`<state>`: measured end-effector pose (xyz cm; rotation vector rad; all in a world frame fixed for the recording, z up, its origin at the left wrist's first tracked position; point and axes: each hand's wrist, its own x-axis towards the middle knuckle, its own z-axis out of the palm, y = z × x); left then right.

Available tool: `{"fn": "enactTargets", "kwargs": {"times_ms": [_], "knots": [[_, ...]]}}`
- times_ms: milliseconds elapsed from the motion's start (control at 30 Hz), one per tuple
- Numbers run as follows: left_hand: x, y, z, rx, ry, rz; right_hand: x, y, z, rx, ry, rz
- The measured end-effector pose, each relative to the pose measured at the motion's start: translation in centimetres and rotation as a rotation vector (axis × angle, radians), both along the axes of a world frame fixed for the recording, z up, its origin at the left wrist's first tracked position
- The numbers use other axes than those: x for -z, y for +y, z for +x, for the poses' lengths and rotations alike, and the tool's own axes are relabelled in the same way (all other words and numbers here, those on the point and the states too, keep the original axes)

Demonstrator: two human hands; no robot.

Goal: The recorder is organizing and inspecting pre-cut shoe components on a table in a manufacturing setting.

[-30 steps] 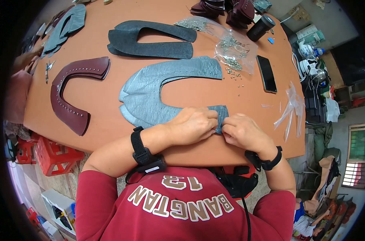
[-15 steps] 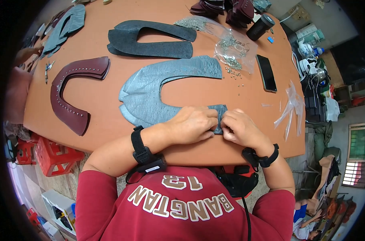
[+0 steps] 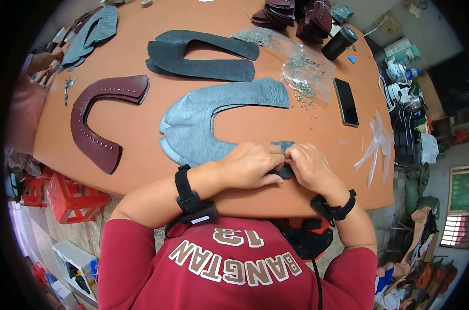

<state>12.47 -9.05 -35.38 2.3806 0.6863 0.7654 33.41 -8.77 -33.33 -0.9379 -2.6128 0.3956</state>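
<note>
A grey U-shaped leather piece (image 3: 203, 116) lies flat on the orange table (image 3: 141, 155) in front of me. My left hand (image 3: 252, 165) and my right hand (image 3: 308, 168) meet at the near end of its right arm, both pinching that end between the fingertips. The tip of the piece is mostly hidden under my fingers. Both wrists wear black bands.
A maroon U-shaped piece (image 3: 97, 121) with studs lies at the left, a dark grey one (image 3: 198, 57) beyond. A clear bag of small metal studs (image 3: 301, 70), a black phone (image 3: 346, 102), a black cup (image 3: 339, 43) and stacked maroon pieces (image 3: 296, 13) sit far right. Another person's hand (image 3: 41, 62) is at the far left.
My right hand has shifted slightly left toward my left hand, and the fingers now cover more of the piece's end. The grey piece itself has stayed put.
</note>
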Motion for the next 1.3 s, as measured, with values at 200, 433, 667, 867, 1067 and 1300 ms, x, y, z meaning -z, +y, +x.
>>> {"fn": "enactTargets", "kwargs": {"times_ms": [200,433,667,867,1067,1300], "knots": [[1.1,0.4,0.8,-0.142,-0.032,-0.197,-0.2,-0.5,0.3,0.118,0.147,-0.070],[1.2,0.3,0.7,-0.280,-0.231,-0.388,-2.1,-3.1,0.6,-0.122,-0.188,0.055],[2.3,1.9,-0.5,-0.343,-0.444,-0.496,-2.6,-4.8,0.9,-0.047,-0.374,0.017],[0.4,3.5,-7.0,-0.688,-0.390,-0.383,-2.3,-4.5,1.2,-0.057,-0.342,0.030],[0.2,3.5,-15.0,-0.916,-0.718,-0.361,-3.0,-4.3,0.6,-0.062,-0.376,0.041],[-0.3,2.7,-23.8,-1.056,-0.838,-0.170,-3.6,-3.8,0.5,-0.109,-0.412,0.049]]}}
